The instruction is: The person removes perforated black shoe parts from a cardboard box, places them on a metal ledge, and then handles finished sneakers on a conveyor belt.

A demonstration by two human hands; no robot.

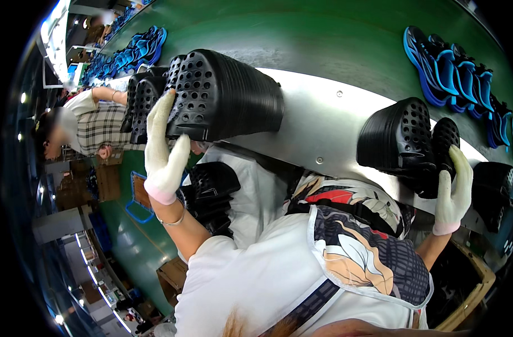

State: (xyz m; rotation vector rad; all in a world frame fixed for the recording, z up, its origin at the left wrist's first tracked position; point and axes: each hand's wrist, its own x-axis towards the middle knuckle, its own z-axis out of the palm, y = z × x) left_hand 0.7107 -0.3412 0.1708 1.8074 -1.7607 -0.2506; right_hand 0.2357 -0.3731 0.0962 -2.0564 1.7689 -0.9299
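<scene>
My left hand [165, 154], in a white knitted glove, grips the near left end of a thick stack of black perforated soles [234, 92]. Its fingers lie along the holed end face, with the thumb beneath the lower edge. At the right, my gloved right hand [454, 191] pinches a narrow black perforated sole [445, 140] between fingers and thumb. That sole stands beside a second stack of black soles [391, 135]. Both stacks rest on a silver metal ledge [318, 106]. How many soles each hand grips is hidden.
Beyond the ledge runs a green belt [301, 33] bearing rows of blue-and-black shoes [436, 67] at the right and more blue shoes [136, 50] at the far left. More black soles [214, 188] sit beside my left arm. A person in a plaid garment [102, 123] works at the left.
</scene>
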